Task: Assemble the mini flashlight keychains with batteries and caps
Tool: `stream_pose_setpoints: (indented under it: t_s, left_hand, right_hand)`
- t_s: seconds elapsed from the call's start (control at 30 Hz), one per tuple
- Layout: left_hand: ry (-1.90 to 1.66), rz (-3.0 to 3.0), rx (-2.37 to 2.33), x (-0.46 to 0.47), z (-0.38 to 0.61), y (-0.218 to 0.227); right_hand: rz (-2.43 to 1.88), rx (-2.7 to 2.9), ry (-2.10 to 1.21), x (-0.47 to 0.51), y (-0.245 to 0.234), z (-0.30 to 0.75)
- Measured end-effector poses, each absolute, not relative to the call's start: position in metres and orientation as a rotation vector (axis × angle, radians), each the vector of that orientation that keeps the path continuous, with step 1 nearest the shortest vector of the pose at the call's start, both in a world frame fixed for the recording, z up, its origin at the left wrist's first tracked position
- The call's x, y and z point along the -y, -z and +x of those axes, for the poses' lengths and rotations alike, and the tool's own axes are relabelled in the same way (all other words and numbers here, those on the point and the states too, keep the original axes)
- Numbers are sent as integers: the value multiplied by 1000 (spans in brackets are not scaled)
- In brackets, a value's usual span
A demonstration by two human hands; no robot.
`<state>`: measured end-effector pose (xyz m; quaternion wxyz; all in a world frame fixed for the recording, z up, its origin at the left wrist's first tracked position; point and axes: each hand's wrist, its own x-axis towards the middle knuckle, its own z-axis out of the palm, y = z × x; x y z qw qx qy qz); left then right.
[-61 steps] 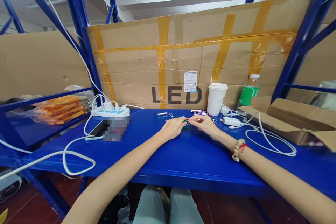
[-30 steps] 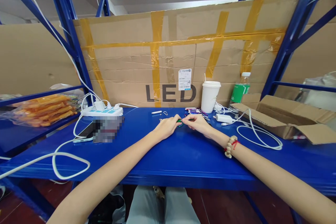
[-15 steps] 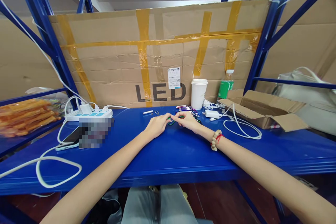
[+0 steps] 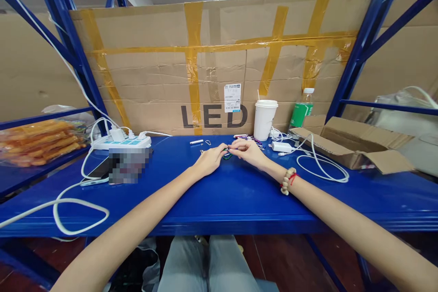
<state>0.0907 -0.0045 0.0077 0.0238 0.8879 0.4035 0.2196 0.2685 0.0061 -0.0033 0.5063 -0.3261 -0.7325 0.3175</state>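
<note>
My left hand [image 4: 211, 160] rests low over the blue tabletop, its fingers closed in a pinch. Opposite it, my right hand [image 4: 249, 151] also pinches, and the fingertips of both nearly meet. Between them shows a thin green cord-like piece [image 4: 227, 157], its exact kind too small to tell. Just beyond the left hand lie a silver metal tube [image 4: 196, 142] and a small metal clip [image 4: 208, 142]. Behind the right hand is a pile of slim, shiny, coloured pieces [image 4: 257, 142], partly hidden by that hand.
A white lidded cup [image 4: 265, 121] with a straw and a green-labelled bottle [image 4: 297, 116] stand at the back. To the right are a white adapter [image 4: 281, 147], coiled cable and an open cardboard box [image 4: 356, 143]. A power strip [image 4: 123, 144] and phone [image 4: 105, 167] lie left.
The view has shifted slightly. My fingertips have moved a little on the green piece, and the right fingers are more curled. A small piece beside the left hand now shows.
</note>
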Motion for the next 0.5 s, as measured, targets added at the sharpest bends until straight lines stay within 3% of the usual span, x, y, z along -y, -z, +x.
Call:
stream_pose_setpoints:
  t_s: [0.5]
  left_hand:
    - [-411, 2930, -1155, 8, 90, -4]
  right_hand:
    - [-810, 1900, -774, -7, 10, 278]
